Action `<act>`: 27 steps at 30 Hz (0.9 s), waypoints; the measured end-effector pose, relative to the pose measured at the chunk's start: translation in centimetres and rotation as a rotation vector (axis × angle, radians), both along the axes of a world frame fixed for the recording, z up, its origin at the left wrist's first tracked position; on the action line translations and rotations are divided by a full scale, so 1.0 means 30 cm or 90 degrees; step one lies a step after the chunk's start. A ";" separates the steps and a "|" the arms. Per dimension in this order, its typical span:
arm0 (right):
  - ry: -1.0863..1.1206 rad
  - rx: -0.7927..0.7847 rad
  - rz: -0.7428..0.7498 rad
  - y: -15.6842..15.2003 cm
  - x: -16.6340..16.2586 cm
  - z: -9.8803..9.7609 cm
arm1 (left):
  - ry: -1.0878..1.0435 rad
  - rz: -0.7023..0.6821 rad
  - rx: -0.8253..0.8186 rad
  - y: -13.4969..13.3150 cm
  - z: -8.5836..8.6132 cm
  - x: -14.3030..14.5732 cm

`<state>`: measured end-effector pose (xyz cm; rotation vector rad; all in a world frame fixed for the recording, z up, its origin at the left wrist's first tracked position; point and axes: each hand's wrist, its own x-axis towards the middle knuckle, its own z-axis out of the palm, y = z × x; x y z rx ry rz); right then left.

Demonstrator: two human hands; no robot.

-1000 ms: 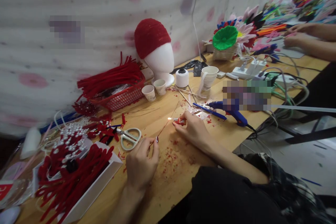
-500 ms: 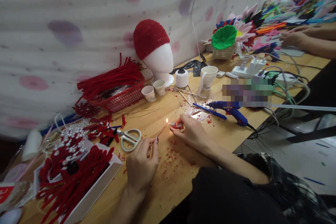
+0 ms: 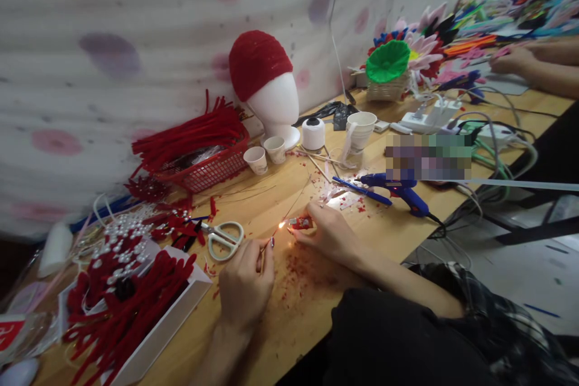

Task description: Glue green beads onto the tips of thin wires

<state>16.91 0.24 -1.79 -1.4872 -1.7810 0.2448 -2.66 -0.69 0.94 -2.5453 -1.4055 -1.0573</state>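
My left hand (image 3: 246, 283) is closed in a pinch on a thin wire (image 3: 289, 211) that runs up and to the right over the wooden table (image 3: 280, 319). My right hand (image 3: 332, 232) is closed on a small red lighter (image 3: 301, 224), lying sideways. Its flame (image 3: 281, 225) burns at the wire, close to my left fingertips. Red scraps are scattered on the wood under both hands.
Scissors (image 3: 224, 234) lie left of the flame, a blue glue gun (image 3: 400, 188) to the right. A white box of red pipe cleaners (image 3: 126, 307), a red basket (image 3: 203, 160), paper cups (image 3: 256, 160), a foam head with a red cap (image 3: 266, 81) and cables (image 3: 493, 145) surround them. Another person's hands (image 3: 520, 60) work far right.
My right hand has brought the lighter down and left, so the flame sits lower along the wire, nearer my left fingers. My left hand has hardly moved.
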 end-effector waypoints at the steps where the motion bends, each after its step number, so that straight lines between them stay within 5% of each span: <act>1: 0.006 -0.013 -0.012 0.004 0.003 0.000 | -0.002 -0.002 0.000 0.000 0.001 0.001; 14: -0.010 -0.085 -0.200 0.017 0.038 0.023 | 0.009 -0.006 0.009 -0.007 0.004 0.000; 27: 0.035 -0.084 -0.035 0.016 0.023 0.016 | 0.042 -0.034 0.045 -0.009 0.002 0.003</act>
